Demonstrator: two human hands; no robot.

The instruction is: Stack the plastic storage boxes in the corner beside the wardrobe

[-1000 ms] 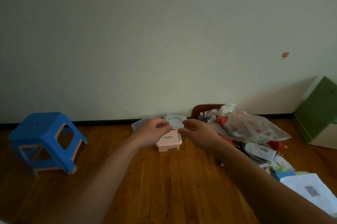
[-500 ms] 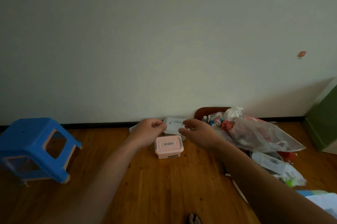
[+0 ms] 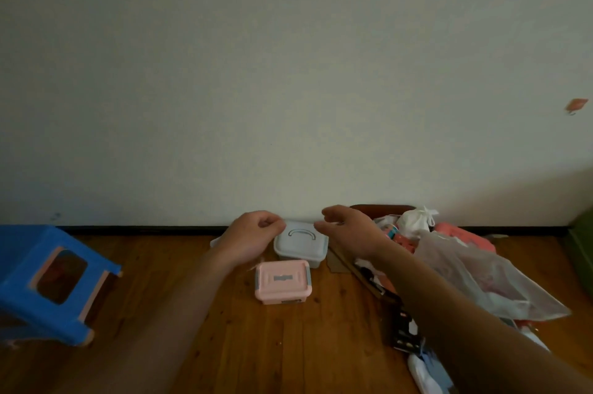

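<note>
A small pink storage box with grey clasps sits on the wooden floor. Just behind it, near the wall, stands a pale grey box with a handle on its lid. My left hand hovers at that grey box's left edge, fingers curled with nothing held. My right hand hangs over its right edge, fingers bent and apart, empty. A clear lid or box peeks out behind my left hand, mostly hidden.
A blue stool stands at the left. A heap of clutter with a translucent bag spreads along the right, with a dark wooden piece against the wall. A green cabinet edge is at far right.
The view has shifted left and closer. My hands have moved apart and back from above the pink box to either side of the grey box.
</note>
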